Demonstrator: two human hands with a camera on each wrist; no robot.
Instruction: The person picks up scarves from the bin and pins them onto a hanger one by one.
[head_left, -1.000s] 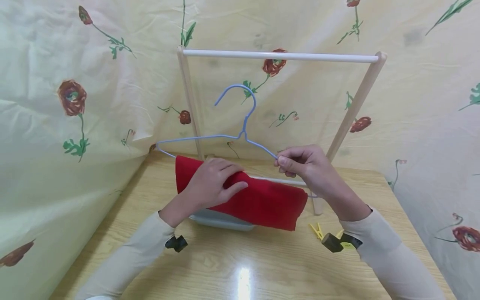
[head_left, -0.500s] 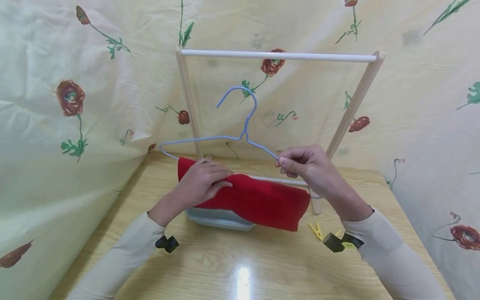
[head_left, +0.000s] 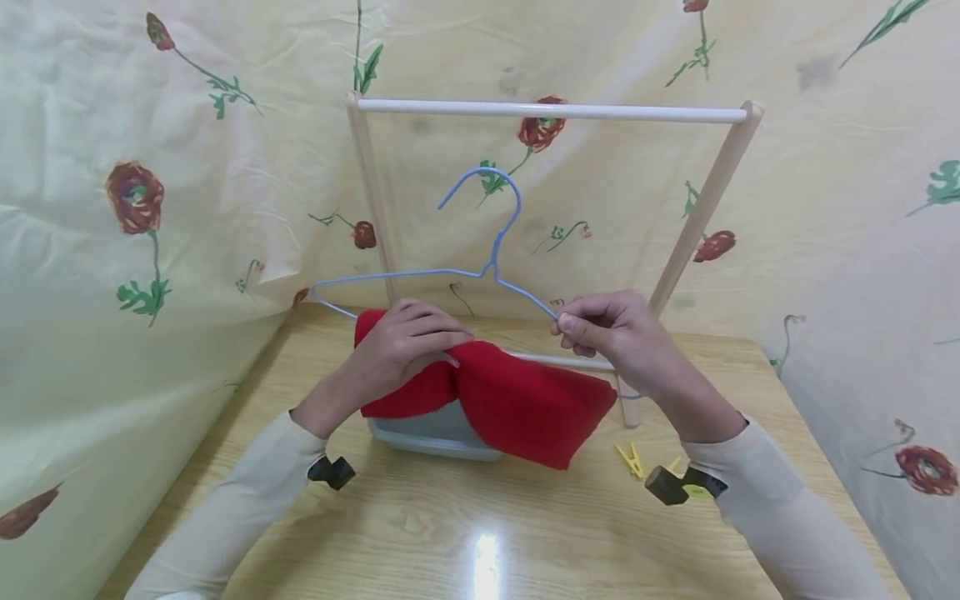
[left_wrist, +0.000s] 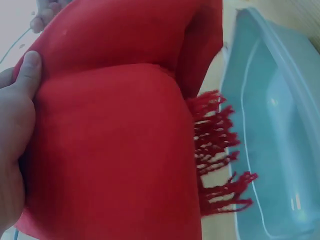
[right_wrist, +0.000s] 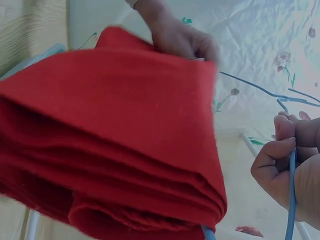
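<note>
A folded red scarf (head_left: 536, 404) hangs over the lower bar of a blue wire hanger (head_left: 495, 248), which is held up with its hook on top. My left hand (head_left: 401, 346) grips the scarf's upper edge left of centre, thumb (left_wrist: 30, 70) on the near face. The cloth bunches into a crease beside it. Red fringe (left_wrist: 217, 150) dangles from one end in the left wrist view. With thumb and curled fingers, my right hand (head_left: 618, 337) pinches the hanger's right shoulder. Several stacked layers of the scarf show in the right wrist view.
Behind the hanger stands a rack with a white top rail (head_left: 555, 110) and wooden posts. A light blue plastic basin (head_left: 438, 446) sits under the scarf. Yellow clothespins (head_left: 632, 460) lie on the wooden table (head_left: 420, 533) at right. Flowered curtain surrounds the table.
My left hand has shifted left along the scarf and now bunches its upper edge, creasing the cloth. The scarf's lower right corner has swung slightly left. My right hand keeps its place.
</note>
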